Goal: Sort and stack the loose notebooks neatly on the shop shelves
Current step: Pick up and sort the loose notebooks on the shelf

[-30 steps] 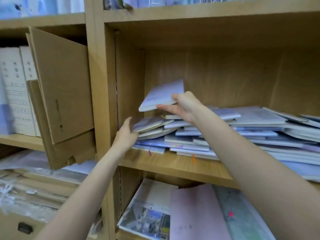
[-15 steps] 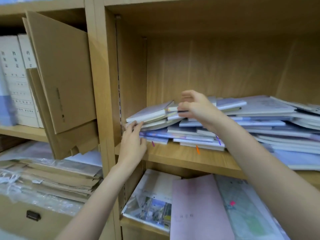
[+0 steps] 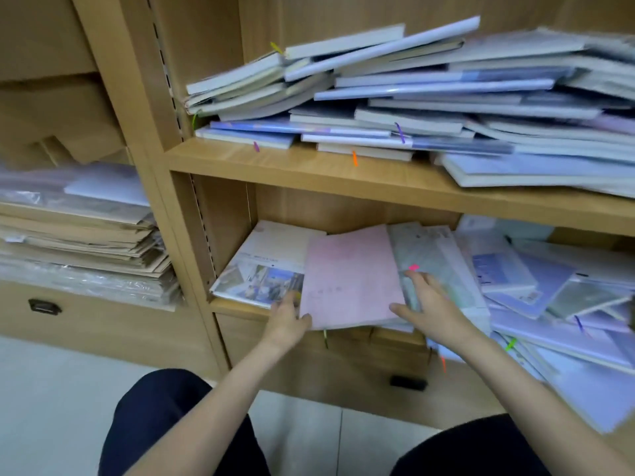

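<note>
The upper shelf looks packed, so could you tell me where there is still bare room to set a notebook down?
A bare strip of upper shelf board runs along the front edge, before the notebook pile, widest at the left by the upright. Further right the pile overhangs the edge. The lower shelf is crowded: the pink notebook, between left hand and right hand, overlaps its neighbours.

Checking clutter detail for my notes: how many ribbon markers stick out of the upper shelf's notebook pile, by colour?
Yellow ribbon: 1
Green ribbon: 1
Purple ribbons: 2
Orange ribbon: 1
Total: 5
</note>
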A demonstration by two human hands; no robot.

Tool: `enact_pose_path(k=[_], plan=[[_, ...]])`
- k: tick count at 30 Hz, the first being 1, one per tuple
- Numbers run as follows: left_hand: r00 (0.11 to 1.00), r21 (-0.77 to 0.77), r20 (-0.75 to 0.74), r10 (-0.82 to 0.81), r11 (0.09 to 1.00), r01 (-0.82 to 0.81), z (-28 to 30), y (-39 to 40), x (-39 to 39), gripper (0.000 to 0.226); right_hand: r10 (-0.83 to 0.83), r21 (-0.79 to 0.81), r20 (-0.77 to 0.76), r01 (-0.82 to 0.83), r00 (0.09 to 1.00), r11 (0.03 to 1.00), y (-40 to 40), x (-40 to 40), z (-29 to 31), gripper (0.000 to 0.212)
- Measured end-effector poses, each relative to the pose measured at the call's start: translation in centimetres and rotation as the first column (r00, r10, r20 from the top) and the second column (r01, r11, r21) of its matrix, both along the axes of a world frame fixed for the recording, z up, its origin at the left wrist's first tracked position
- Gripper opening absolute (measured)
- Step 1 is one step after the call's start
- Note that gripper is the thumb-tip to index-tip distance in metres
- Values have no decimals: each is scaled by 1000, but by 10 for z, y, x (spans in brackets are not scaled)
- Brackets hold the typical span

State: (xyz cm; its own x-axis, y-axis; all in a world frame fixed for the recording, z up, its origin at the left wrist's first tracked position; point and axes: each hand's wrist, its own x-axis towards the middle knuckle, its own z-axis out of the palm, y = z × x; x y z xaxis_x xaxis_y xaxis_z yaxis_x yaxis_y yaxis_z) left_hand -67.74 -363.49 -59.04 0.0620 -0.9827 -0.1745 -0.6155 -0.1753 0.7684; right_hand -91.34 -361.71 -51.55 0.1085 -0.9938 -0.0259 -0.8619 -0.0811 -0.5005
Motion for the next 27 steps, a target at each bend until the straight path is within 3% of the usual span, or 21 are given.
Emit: enact_pose_path(k=[4, 7, 9, 11, 14, 17, 19, 21, 23, 27], plan=[[952, 121, -273, 137, 987, -107, 9, -6, -7, 47, -219, 148, 254, 186, 942, 971, -17, 13, -18, 64], [847, 155, -501, 179, 981, -116, 19, -12, 2, 42, -375, 312, 515, 239, 771, 920, -29, 16, -20, 68], [779, 121, -599, 186, 983, -142, 30, -16, 15, 44, -375, 343, 582, 200, 721, 918, -33, 20, -22, 61], [772, 63, -616, 159, 986, -153, 40, -19, 33, 53, -321, 322, 629, 138, 708, 937, -31, 37, -21, 53], [873, -86, -454, 177, 967, -241, 49, -26, 65, 54, -285, 283, 704, 111, 651, 953, -44, 81, -21, 49], [952, -229, -8, 306, 926, -299, 34, -41, 99, 51, -288, 290, 693, 110, 661, 951, -75, 125, -37, 44], [906, -169, 339, 254, 964, -207, 10, -37, 106, 47, -283, 334, 614, 83, 737, 939, -86, 144, -57, 44], [797, -112, 588, 141, 989, -92, -14, -24, 103, 44, -228, 329, 517, 54, 825, 943, -86, 150, -75, 49], [746, -186, 660, 91, 982, 44, -28, -13, 102, 47, -145, 303, 432, 8, 890, 953, -84, 147, -87, 56], [738, -239, 674, 34, 955, 175, -30, -19, 99, 51, -109, 240, 471, -8, 875, 971, -80, 136, -81, 49]])
